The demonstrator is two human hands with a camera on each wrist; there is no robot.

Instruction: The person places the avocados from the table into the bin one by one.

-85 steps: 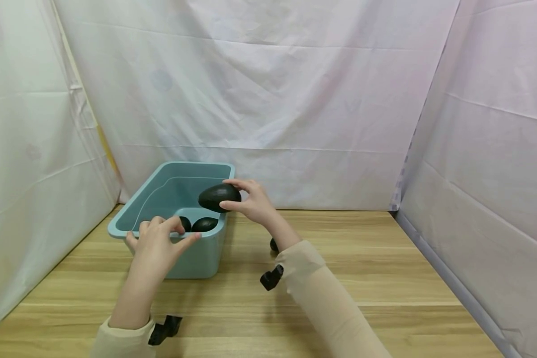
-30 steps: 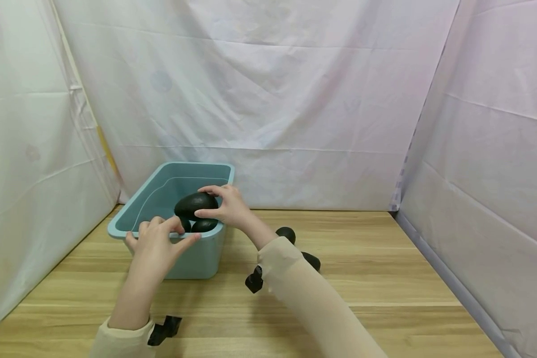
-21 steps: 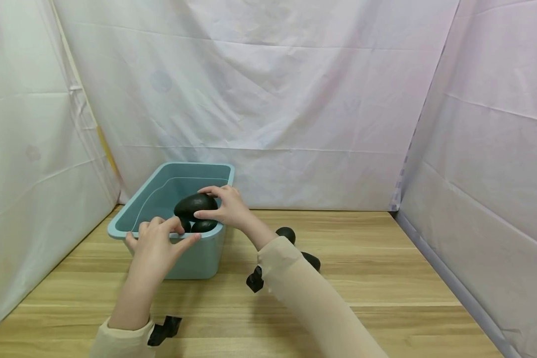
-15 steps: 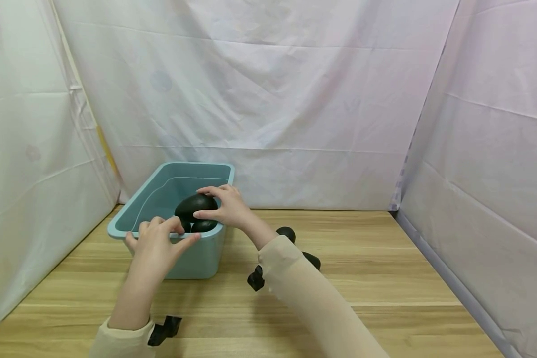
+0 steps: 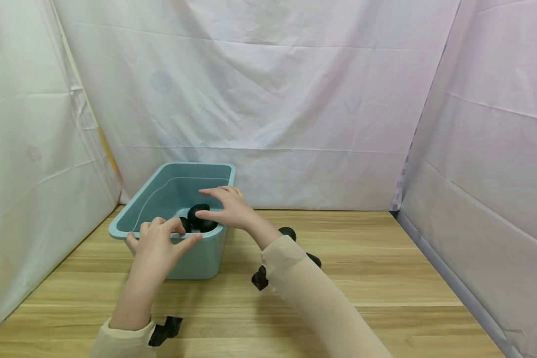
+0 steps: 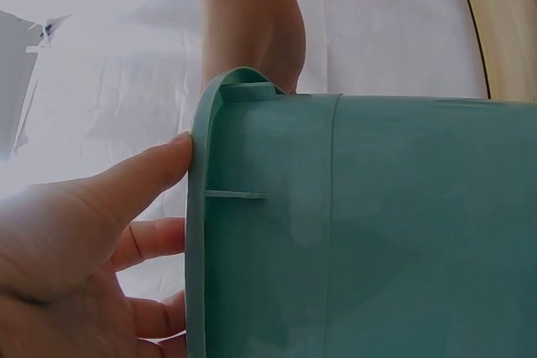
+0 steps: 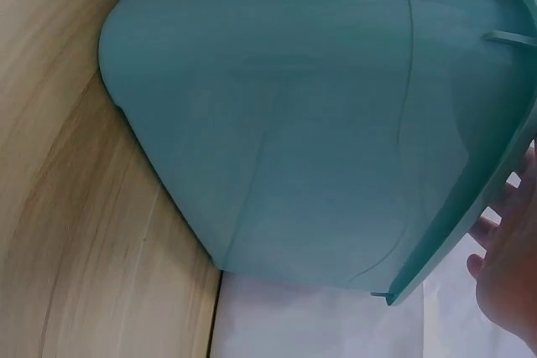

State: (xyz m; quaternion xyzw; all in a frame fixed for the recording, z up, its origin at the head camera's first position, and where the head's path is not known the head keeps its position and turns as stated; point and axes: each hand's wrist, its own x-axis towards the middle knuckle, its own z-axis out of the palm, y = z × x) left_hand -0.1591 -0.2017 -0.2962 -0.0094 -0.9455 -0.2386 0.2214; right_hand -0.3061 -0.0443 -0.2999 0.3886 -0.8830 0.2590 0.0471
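In the head view my left hand (image 5: 154, 243) grips the near rim of a blue-green plastic bin (image 5: 197, 258), thumb outside and fingers curled over the edge. The left wrist view has the thumb (image 6: 151, 173) against that rim. Over the bin's right side, my right hand (image 5: 230, 206) is spread with nothing between thumb and fingers. Just below its thumb lies a dark avocado (image 5: 198, 211). Beside it in the bin are a second avocado (image 5: 209, 226) and, partly hidden by my left fingers, a third avocado (image 5: 186, 223). In the right wrist view the bin wall covers most of the picture.
On the wooden table (image 5: 376, 288) to the right of the bin, one avocado (image 5: 288, 232) and another avocado (image 5: 314, 259) are partly hidden behind my right sleeve. White curtains (image 5: 295, 109) close off the back and sides.
My right hand has brought an avocado from above the bin's right rim down into it and let go. The avocado has dropped lower and turned. The left hand stays on the rim.
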